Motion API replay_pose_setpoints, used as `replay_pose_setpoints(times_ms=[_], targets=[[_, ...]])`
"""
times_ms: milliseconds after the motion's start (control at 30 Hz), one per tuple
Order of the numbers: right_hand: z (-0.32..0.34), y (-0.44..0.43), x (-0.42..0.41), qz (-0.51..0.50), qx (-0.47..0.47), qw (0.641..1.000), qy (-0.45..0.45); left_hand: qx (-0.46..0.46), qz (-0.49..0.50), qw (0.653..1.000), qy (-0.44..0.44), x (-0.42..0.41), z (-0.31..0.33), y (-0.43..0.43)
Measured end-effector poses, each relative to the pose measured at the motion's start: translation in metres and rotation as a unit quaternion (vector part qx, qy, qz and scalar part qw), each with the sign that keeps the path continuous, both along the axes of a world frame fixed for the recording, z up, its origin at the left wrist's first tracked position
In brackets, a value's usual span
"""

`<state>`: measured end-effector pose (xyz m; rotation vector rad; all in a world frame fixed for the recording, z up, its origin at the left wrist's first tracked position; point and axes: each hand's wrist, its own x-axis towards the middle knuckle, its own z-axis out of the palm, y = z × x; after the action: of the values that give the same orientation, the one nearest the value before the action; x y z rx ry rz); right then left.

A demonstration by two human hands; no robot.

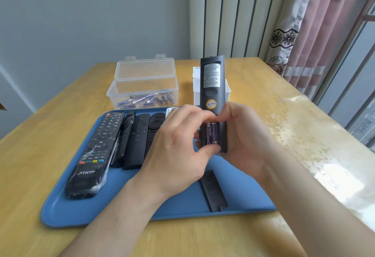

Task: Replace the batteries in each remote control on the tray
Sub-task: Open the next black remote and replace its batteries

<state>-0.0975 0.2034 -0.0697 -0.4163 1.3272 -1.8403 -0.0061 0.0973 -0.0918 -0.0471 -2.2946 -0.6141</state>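
Remote (pixel 213 86) stands upright above the tray (pixel 125 212), back toward you, your right hand (pixel 243 135) clamped round it while your left hand (pixel 178 145) pinches a battery (pixel 213 133) into its open bay.

There is only one view, from the camera I wear on my head. It looks forward and down over the wooden table (pixel 253 78), so my two forearms enter from the bottom edge. My left hand (pixel 178 151) and right hand (pixel 243 141) meet close to the lens, near the middle of the picture. The blue tray (pixel 142 206) lies just below them and fills most of the lower half. The far table edge, the grey wall (pixel 91 13) and the curtain (pixel 316 33) are well behind. The lens is wide, so straight lines bend at the sides. With no second view, nothing is shared.
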Motion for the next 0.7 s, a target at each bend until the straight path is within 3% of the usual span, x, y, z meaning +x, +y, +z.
replay_pose_setpoints(times_ms=[100,133,167,200,233,267,300,333,367,400,433,500,533,600,700], targets=[[0.0,0.001,-0.005,0.007,-0.02,0.999,-0.029,-0.001,0.025,0.999,0.046,0.001,0.002,0.003],[0.0,0.001,-0.005,0.007,-0.025,0.999,-0.036,0.035,0.021,0.997,0.06,0.002,0.003,0.007],[0.0,0.001,-0.006,0.005,-0.029,0.999,-0.042,0.127,-0.001,0.99,0.064,0.003,0.006,0.011],[0.0,0.001,-0.007,0.002,-0.033,0.998,-0.048,0.277,-0.049,0.958,0.061,0.004,0.011,0.013],[0.0,0.0,-0.007,-0.004,-0.038,0.998,-0.056,0.447,-0.107,0.886,0.06,0.004,0.018,0.013],[0.001,0.0,-0.006,-0.013,-0.042,0.997,-0.067,0.588,-0.149,0.793,0.063,0.004,0.024,0.009],[0.002,0.0,-0.006,-0.025,-0.04,0.996,-0.075,0.675,-0.169,0.715,0.063,0.005,0.027,0.003],[0.004,0.0,-0.005,-0.037,-0.035,0.996,-0.08,0.715,-0.169,0.676,0.053,0.006,0.03,-0.005],[0.004,-0.001,-0.004,-0.042,-0.031,0.995,-0.08,0.725,-0.16,0.669,0.033,0.007,0.03,-0.011],[0.005,-0.001,-0.003,-0.04,-0.032,0.996,-0.075,0.709,-0.152,0.688,0.009,0.007,0.03,-0.014],[0.005,-0.001,-0.002,-0.036,-0.033,0.997,-0.066,0.661,-0.137,0.737,-0.016,0.007,0.028,-0.015],[0.004,-0.002,-0.001,-0.033,-0.029,0.998,-0.044,0.487,-0.096,0.867,-0.047,0.007,0.023,-0.012],[0.003,-0.002,-0.001,-0.035,-0.022,0.999,-0.031,0.401,-0.085,0.911,-0.048,0.007,0.021,-0.009],[0.002,-0.003,-0.001,-0.034,-0.016,0.999,-0.013,0.29,-0.079,0.953,-0.05,0.008,0.019,-0.004],[0.001,-0.004,0.002,-0.043,-0.011,0.999,0.022,0.161,-0.045,0.984,-0.066,0.012,0.02,0.0]])
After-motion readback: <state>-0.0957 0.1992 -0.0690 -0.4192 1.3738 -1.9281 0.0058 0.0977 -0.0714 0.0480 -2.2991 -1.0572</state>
